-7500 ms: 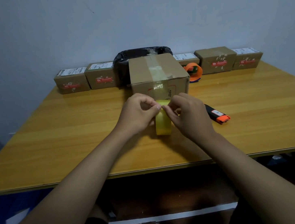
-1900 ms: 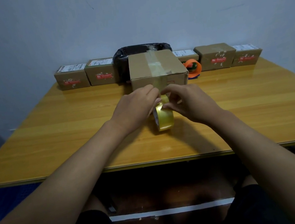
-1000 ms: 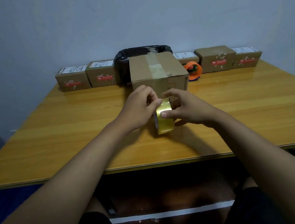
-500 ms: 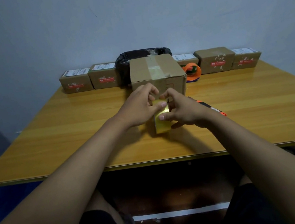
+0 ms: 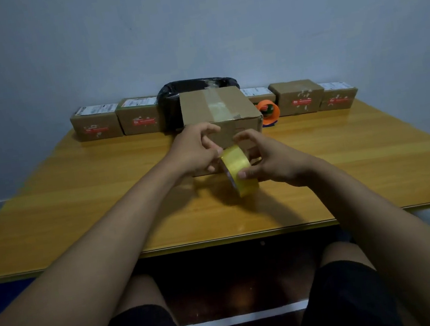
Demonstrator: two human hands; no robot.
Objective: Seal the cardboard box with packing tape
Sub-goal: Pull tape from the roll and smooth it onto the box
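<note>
A brown cardboard box [image 5: 217, 107] stands in the middle of the wooden table [image 5: 76, 204], with a strip of clear tape running along its closed top. Just in front of it a yellow roll of packing tape [image 5: 238, 170] is held upright and tilted, a little above the table. My right hand [image 5: 268, 160] grips the roll from the right, thumb on its face. My left hand [image 5: 195, 151] pinches at the roll's top edge from the left. Whether a tape end is lifted is too small to tell.
Several small cardboard parcels [image 5: 96, 125] line the back edge against the wall, on both sides of a black bag [image 5: 171, 97] behind the box. An orange tape dispenser [image 5: 270, 112] sits right of the box. My knees are under the table's front edge.
The view has shifted. The roll has tilted and moved slightly right and nearer to me. The orange-tipped cutter seen to the right earlier is hidden behind my right hand now.
</note>
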